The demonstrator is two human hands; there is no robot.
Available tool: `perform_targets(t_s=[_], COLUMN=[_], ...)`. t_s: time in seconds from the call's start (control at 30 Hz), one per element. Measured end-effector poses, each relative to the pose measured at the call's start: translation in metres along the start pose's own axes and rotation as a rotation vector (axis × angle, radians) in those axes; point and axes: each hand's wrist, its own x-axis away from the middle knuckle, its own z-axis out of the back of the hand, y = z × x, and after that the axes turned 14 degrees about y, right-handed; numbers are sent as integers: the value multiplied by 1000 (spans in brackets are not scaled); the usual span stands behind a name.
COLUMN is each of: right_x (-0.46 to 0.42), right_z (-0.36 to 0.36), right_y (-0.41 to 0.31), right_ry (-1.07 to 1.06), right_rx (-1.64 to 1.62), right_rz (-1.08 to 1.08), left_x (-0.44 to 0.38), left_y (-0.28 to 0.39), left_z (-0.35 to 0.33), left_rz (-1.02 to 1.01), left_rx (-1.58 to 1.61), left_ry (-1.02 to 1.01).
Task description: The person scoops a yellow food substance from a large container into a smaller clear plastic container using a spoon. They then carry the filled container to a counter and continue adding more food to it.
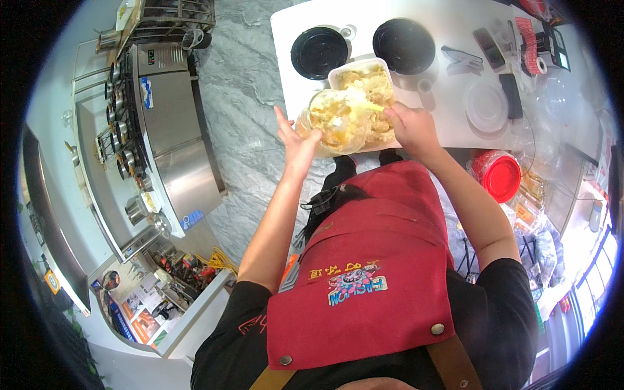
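Observation:
In front of my apron, my left hand (299, 144) grips the side of a clear round plastic tub (304, 118), thumb at its rim and other fingers spread outward. Pale yellow, chunky food (336, 119) fills much of this tub. My right hand (414, 127) is closed around the handle of a yellow utensil (374, 106); its far end is lost in the food. Below and behind the round tub is a white rectangular tub (334, 77), which holds more of the same kind of food (378, 83). The round tub overlaps part of it.
Two black round dishes (319, 52) (403, 46) stand on the white table (448, 92). Further right are a phone (489, 48), a clear lid (486, 106) and a pink paper roll (527, 46). A red round container (502, 178) sits beside the table. A steel counter (170, 102) stands left.

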Motion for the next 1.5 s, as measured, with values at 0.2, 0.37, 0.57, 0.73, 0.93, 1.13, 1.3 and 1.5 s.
perform_targets(t_s=[0.2, 0.37, 0.57, 0.73, 0.93, 1.13, 1.3, 1.5], right_x=[-13, -13, 0, 13, 13, 16, 3, 0], right_z=[9, 15, 8, -16, -31, -25, -8, 8], right_y=[5, 7, 1, -17, -13, 6, 8, 8], right_ry=[-20, -112, -327, -470, -396, -207, -154, -178], right_rx=[-48, -99, -78, 70, 172, 112, 148, 124], right_rz=[-73, -99, 112, 174, 185, 158, 105, 114], left_x=[-2, -2, 1, 2, 7, 1, -2, -4], left_y=[8, 13, 25, 26, 19, 6, 6, 3], left_z=[1, -3, -5, -8, -10, -8, 0, 6], left_rz=[-6, -26, 8, -14, -30, -10, -3, -7], left_rx=[6, -50, -55, -90, -73, -39, -46, -83], left_ry=[11, 29, 31, 17, -9, 22, 44, 51])
